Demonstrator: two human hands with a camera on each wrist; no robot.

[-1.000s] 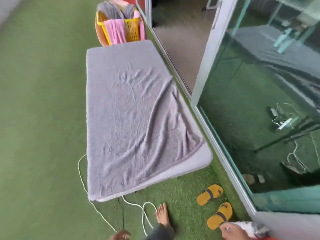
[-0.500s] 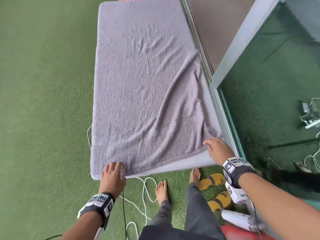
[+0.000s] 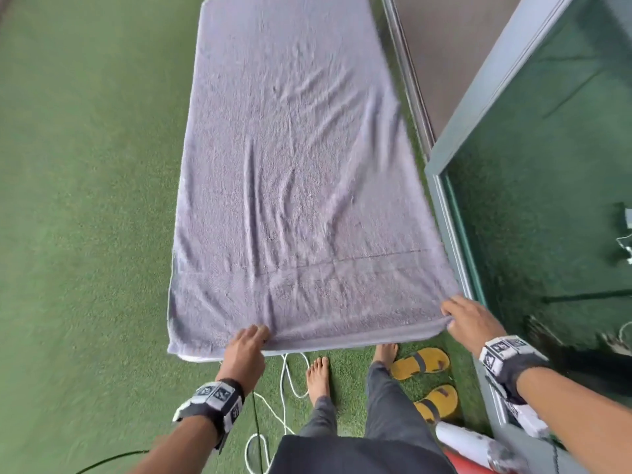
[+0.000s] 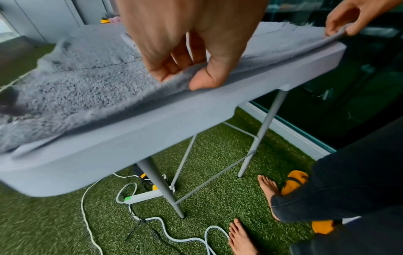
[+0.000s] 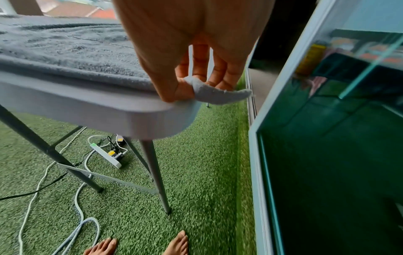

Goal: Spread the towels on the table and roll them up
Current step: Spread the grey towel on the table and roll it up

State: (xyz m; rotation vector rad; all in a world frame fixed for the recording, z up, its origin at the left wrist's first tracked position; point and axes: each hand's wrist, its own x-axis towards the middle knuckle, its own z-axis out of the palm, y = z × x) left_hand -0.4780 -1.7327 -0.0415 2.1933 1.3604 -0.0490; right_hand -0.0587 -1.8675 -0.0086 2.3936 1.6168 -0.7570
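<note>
pinching fluffy grey towel near edge, left hand, right hand, flat table

Grey towel lay spread over the table, wrinkled down the middle. Left hand and right hand pinched its near edge. Yellow sandals sat by bare feet.

A gray bench stands on green grass. A big gray towel covers it, maybe all.
</note>
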